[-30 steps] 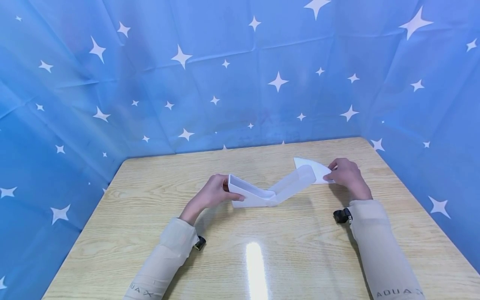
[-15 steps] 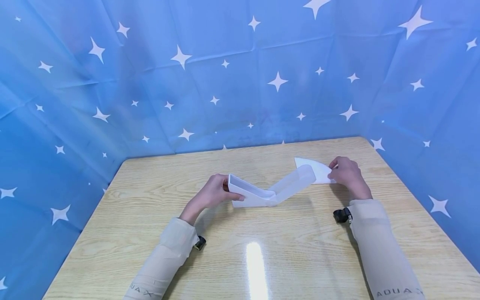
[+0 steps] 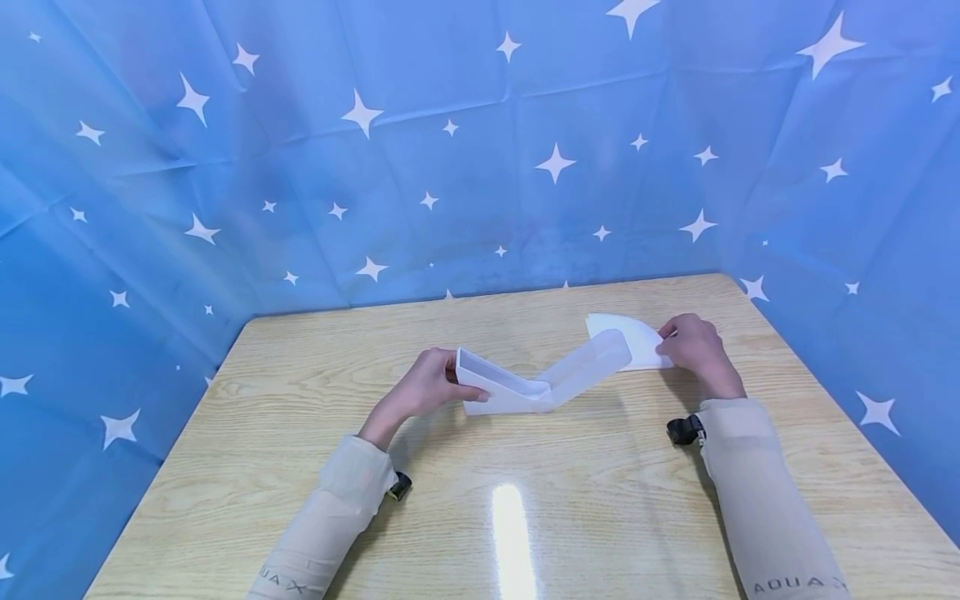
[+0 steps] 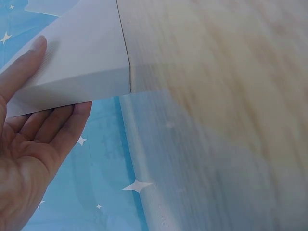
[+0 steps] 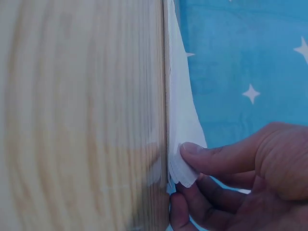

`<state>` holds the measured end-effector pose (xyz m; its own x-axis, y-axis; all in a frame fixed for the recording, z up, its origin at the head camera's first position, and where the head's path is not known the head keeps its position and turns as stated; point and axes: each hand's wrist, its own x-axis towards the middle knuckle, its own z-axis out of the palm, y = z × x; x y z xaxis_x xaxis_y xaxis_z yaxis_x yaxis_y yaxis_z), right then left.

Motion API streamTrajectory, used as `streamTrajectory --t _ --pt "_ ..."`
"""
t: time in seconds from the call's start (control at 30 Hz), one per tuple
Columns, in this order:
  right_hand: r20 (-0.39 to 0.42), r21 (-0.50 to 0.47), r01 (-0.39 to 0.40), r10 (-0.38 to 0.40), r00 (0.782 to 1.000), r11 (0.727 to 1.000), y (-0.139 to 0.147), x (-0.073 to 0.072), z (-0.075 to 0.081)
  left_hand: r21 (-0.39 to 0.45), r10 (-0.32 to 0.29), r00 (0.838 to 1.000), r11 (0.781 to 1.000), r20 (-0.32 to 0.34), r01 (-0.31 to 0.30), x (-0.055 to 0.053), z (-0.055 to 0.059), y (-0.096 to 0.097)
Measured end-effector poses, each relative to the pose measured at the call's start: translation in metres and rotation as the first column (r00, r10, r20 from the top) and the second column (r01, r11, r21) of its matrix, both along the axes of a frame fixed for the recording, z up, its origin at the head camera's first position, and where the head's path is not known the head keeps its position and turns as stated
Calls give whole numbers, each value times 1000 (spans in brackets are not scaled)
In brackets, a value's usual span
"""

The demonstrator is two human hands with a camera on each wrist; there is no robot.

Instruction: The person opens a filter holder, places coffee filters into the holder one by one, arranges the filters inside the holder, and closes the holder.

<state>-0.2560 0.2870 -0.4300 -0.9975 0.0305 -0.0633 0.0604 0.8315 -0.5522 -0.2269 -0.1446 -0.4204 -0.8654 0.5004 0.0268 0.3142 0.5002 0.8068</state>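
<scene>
White case (image 3: pixel 501 400): mid-table, left of the paper, its frosted half (image 3: pixel 588 368) slanting up and right until it overlaps the paper in the head view; whether they touch cannot be told.
Left hand (image 3: pixel 431 385): clamped on the case's left end; only the left wrist view shows the thumb on a broad face and the fingers close together past the narrow edge.
Right hand (image 3: pixel 693 346): pinching the paper's right end; the right wrist view reveals the thumb pressed on it, some fingertips hidden.
Paper (image 3: pixel 633 340): thin, white, fan-shaped from above; up close, its end looks ragged and layered.
Case form: smooth-faced, open-topped and wedge-like, opaque at left, translucent at right.
Table (image 3: pixel 420 517): glossy pale wood grain, streaked with glare.
Backdrop (image 3: pixel 465 183): creased blue, with white four-pointed stars.
</scene>
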Motion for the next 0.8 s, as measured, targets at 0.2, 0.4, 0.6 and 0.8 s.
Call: streamTrajectory --t 0.2,0.4,0.6,0.8 --pt "-6 -3 11 -11 1000 1000 3 2 2 0 5 1000 1000 6 -5 2 1 0" --pt "2 -24 27 -27 1000 999 5 4 7 -3 13 1000 1000 9 -13 2 1 0" --pt "19 -33 10 -9 1000 999 9 6 13 -4 13 1000 1000 5 -13 1 0 1" --pt "37 -67 10 -7 999 998 9 6 19 -2 14 1000 1000 5 -14 1 0 0"
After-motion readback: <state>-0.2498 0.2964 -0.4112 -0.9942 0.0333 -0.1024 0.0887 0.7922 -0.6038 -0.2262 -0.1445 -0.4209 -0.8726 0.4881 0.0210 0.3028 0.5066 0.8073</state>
